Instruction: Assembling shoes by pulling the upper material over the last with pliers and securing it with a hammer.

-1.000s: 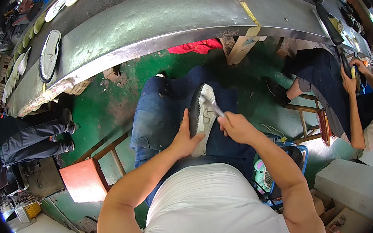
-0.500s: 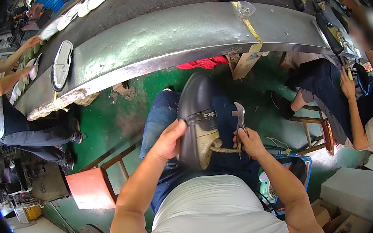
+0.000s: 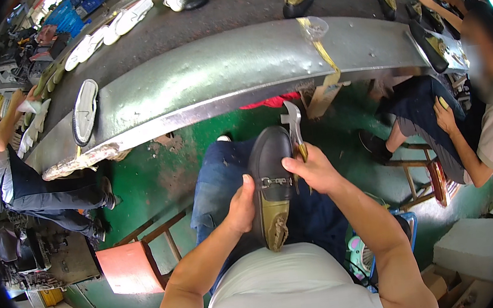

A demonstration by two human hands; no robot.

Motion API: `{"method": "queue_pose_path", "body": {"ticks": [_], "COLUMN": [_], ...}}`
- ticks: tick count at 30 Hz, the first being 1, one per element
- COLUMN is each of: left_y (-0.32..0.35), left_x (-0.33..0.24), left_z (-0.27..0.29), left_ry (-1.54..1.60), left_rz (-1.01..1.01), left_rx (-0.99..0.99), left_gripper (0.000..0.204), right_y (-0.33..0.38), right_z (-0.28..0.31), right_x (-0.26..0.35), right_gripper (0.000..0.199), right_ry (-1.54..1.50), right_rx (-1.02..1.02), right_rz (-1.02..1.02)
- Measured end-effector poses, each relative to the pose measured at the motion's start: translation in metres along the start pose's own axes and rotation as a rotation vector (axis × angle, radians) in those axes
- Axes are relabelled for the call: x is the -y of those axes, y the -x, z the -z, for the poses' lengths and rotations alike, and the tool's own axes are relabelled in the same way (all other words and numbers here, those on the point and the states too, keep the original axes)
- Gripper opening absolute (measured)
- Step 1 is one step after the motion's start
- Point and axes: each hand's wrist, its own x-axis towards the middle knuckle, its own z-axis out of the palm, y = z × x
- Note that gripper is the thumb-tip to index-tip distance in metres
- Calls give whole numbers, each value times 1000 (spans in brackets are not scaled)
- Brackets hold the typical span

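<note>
A black loafer (image 3: 271,151) with a metal-trimmed strap is held above my lap, toe pointing away from me. An olive shoe last (image 3: 274,216) fills its opening, with a worn patch near the heel end. My left hand (image 3: 241,207) is closed round the shoe's left side, thumb up along the edge. My right hand (image 3: 315,169) grips a pair of metal pincers (image 3: 295,123), whose curved head sticks up beside the toe. The right thumb presses on the shoe near the strap; the other right fingers are partly hidden.
Ahead runs a conveyor bench with a metal edge (image 3: 189,70), bearing a white sole (image 3: 86,111) and several shoes. One person works at the left, another sits at the right. A red-topped stool (image 3: 129,268) stands left, a small green fan (image 3: 360,256) right.
The shoe has come nearer my body and stands straighter. My right hand with the pincers has moved up from the heel to the toe side, thumb now on the shoe.
</note>
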Motion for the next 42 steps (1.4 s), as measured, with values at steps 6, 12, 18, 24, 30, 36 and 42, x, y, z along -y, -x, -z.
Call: {"method": "queue_pose_path", "body": {"ticks": [6, 12, 18, 24, 30, 36, 42], "left_y": [-45, -156, -191, -275, -382, -462, -498], "left_x": [-75, -256, -236, -283, -315, -342, -412], "left_z": [6, -7, 6, -24, -19, 76, 114], "left_ry": [7, -71, -1291, -1305, -1515, -1156, -789], "left_rz": [-99, -14, -757, -575, -471, -984, -528], "left_rx": [-103, 15, -260, -262, -254, -710, -1151], "left_gripper": [82, 79, 89, 71, 66, 58, 64], "right_y": [13, 25, -1, -24, -46, -68, -85], "right_z": [2, -1, 18, 32, 35, 36, 46], "right_x": [-56, -113, -115, -120, -123, -130, -130], "right_gripper": [31, 23, 24, 23, 19, 19, 21], "right_ry": [-201, -307, -482, -591, -683, -759, -822], "right_rx": [-43, 61, 11, 42, 37, 37, 24], "right_rz": [-174, -426, -454, -539, -535, -500, -533]}}
